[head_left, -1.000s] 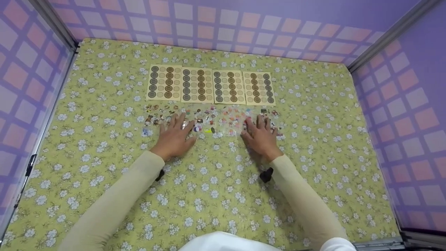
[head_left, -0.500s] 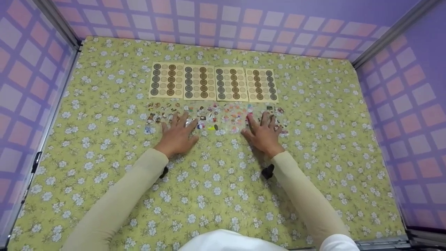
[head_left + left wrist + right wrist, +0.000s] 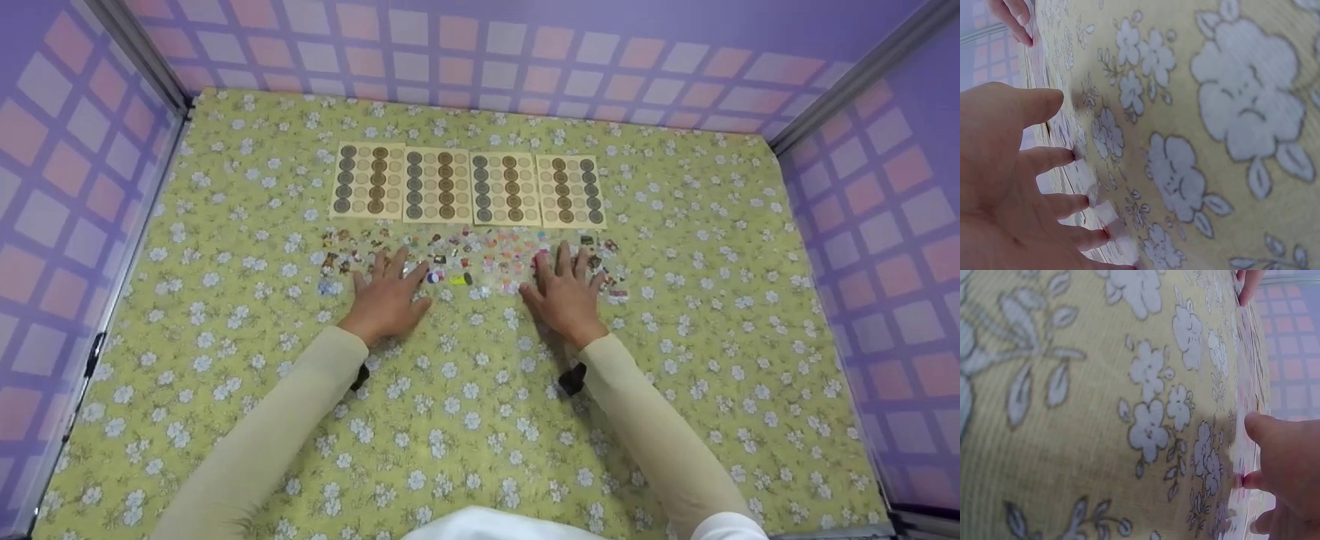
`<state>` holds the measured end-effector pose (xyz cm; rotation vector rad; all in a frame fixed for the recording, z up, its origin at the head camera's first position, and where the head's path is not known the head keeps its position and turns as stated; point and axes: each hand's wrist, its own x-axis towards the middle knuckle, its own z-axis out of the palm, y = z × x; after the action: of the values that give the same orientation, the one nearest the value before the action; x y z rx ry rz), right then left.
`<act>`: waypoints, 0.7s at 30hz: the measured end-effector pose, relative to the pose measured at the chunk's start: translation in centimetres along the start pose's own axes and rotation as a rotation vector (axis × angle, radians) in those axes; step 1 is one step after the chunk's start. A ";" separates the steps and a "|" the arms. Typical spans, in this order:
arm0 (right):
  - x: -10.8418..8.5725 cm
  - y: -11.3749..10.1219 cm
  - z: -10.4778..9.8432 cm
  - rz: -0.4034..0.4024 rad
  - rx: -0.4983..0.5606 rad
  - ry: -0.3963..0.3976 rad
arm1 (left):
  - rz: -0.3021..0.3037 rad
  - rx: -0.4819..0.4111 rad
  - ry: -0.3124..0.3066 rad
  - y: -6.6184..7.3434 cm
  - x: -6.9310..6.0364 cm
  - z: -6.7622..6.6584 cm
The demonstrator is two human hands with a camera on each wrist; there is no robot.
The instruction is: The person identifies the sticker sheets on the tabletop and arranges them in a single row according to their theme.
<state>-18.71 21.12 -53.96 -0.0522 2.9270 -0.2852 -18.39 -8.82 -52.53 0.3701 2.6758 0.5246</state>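
Side by side on the table lie clear sheets printed with small colourful stickers (image 3: 457,262). My left hand (image 3: 386,301) rests its spread fingertips on the left part of these sheets. The right hand (image 3: 568,301) touches their right part with spread fingers. Neither hand holds anything. In the left wrist view, the left hand (image 3: 1005,174) has its palm off the cloth and its fingertips down on the glossy sheet. The right hand (image 3: 1294,467) shows partly in the right wrist view, its fingertips at the sheet's edge. Both hands cover some stickers.
Beyond the stickers, several cream sheets (image 3: 437,184) with rows of grey, brown and beige round dots form a row. A yellow-green flowered cloth (image 3: 465,420) covers the table. Purple checked panels (image 3: 517,60) enclose the back and sides.
The head view has shifted slightly, so everything sits a little differently in the picture. Both hands stay on the sticker sheets with hardly any movement of the fingers.
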 end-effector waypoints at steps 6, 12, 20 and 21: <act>0.3 -0.3 0.5 -0.010 -0.004 0.066 | 0.024 0.024 0.023 -0.3 0.4 0.0; 0.3 -1.1 0.5 -0.025 0.020 0.073 | 0.033 0.036 0.018 -0.5 0.3 -0.1; 0.3 -1.8 1.0 -0.053 0.048 0.112 | 0.036 0.032 0.010 -0.5 0.1 0.2; 0.3 -1.8 1.1 -0.056 0.057 0.117 | 0.035 0.031 0.011 -0.5 0.0 0.2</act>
<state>-18.73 19.13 -54.67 -0.1130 3.0353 -0.3938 -18.39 -9.20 -52.92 0.4253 2.6946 0.4976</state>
